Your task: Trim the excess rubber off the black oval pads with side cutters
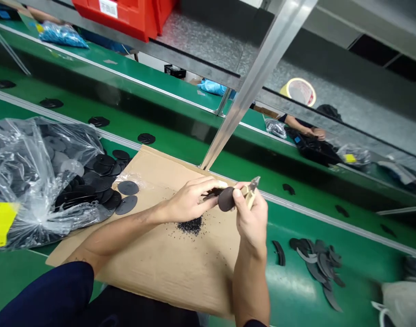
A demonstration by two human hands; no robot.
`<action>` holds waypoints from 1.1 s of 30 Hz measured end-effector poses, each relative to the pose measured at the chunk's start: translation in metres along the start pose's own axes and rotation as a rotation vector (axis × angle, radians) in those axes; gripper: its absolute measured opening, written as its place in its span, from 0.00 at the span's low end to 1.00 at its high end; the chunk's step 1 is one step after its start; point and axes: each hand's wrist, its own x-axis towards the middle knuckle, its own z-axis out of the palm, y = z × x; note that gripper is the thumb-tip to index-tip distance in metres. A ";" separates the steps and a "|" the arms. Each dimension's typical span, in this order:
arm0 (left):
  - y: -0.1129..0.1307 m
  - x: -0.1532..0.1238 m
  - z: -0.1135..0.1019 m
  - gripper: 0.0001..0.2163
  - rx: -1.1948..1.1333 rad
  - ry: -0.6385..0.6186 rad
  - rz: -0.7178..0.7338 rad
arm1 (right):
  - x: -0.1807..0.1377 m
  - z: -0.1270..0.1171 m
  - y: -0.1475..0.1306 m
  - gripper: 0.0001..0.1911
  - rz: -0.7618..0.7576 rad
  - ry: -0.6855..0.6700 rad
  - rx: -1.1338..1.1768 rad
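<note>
Observed at the bench: both hands are at mid-frame, just right of centre, above a sheet of brown cardboard (160, 268). The left hand (190, 197) has its fingers drawn in narrowly around dark thin pieces (212, 192); how many cannot be told. The right hand (252, 215) is closed around a pale-handled hand tool (250, 198), metal tip pointing to the upper right; its thumb touches the edge of a dark disc (226, 200). The disc is between the two hands, face tilted to view.

Below the left hand, on the cardboard: a small heap of black bits (190, 226), stray specks around it. At left of frame, a clear plastic bag (37, 168) with a yellow label (2, 225); black discs (102, 184) spill from its mouth, with two grey discs (127, 196) overlapping the cardboard near its edge.

Lower right, on the green tabletop (293, 299): a loose pile of curved dark pieces (322, 263), a single curved strip (279, 253) apart at its left. Upper left: red bin (115, 18) on a shelf. Upper right: tape roll (299, 92); below it, a co-worker's hands (313, 132) at black material.
</note>
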 end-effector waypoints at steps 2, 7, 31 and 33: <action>0.001 -0.001 0.003 0.07 0.149 0.084 0.028 | -0.003 0.007 -0.002 0.14 -0.087 0.019 -0.123; -0.002 -0.005 0.000 0.09 0.504 0.144 0.047 | -0.016 0.020 -0.009 0.18 -0.401 0.005 -0.406; -0.024 0.003 -0.002 0.08 -0.379 -0.048 -0.386 | -0.054 -0.033 0.068 0.28 0.536 0.002 0.038; -0.024 0.002 -0.002 0.08 -0.386 -0.049 -0.374 | -0.056 -0.033 0.071 0.28 0.553 0.014 0.060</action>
